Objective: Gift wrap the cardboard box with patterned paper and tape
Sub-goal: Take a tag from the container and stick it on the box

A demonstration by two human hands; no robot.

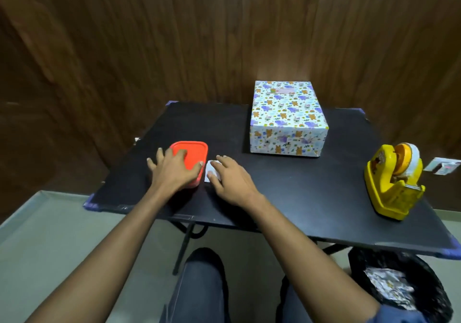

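Note:
A box (pixel 287 115) covered in white paper with bears and purple shapes stands at the back of the black table (pixel 299 190). A yellow tape dispenser (pixel 393 183) with a white roll sits at the right edge. My left hand (pixel 174 170) rests spread on the lid of a red container (pixel 193 153) near the front left. My right hand (pixel 229 178) lies just right of it, fingers over a small white piece (pixel 208 173) on the table. Whether the fingers pinch that piece is unclear.
A black bin (pixel 404 287) with crumpled patterned paper scraps stands on the floor at the lower right. A wooden wall runs behind the table. My knees are under the table's front edge.

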